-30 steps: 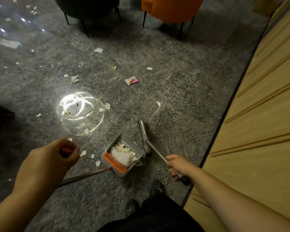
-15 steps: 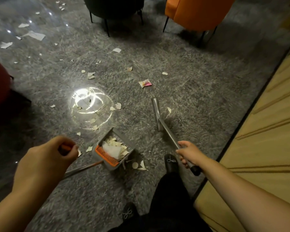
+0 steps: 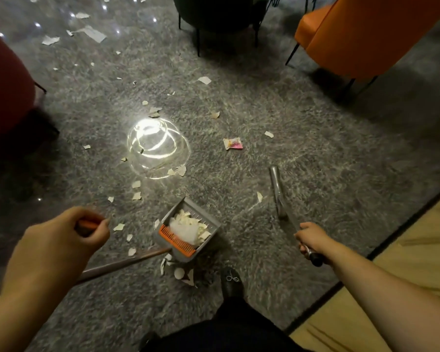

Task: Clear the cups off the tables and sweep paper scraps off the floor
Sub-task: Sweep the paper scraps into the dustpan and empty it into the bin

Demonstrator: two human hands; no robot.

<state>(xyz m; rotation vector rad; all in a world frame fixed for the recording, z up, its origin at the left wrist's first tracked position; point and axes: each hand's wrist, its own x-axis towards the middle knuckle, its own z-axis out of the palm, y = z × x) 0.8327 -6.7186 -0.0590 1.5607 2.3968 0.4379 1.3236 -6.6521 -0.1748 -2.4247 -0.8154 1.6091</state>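
**Dustpan already full while many scraps wait on the floor**

The left hand is curled tightly around the orange grip of the dustpan's long handle. The dustpan stands on the grey floor in front of the person's shoe, and it is heaped with white paper pieces behind its orange comb. The right hand grips the broom handle, and the broom head rests on the floor to the right of the dustpan, just beside one small scrap.

Paper scraps are scattered near the bright light reflection in the middle of the floor, and a pink and white wrapper lies further out. More pieces lie toward the far left corner, near the red chair. A few scraps lie behind the dustpan, close to the shoe.

The risk is probably spilling: the pan looks nearly full, so if it is tilted or pushed quickly, paper could fall out again. The scraps behind the pan could also be stepped on or missed. No cups or tables are in view.
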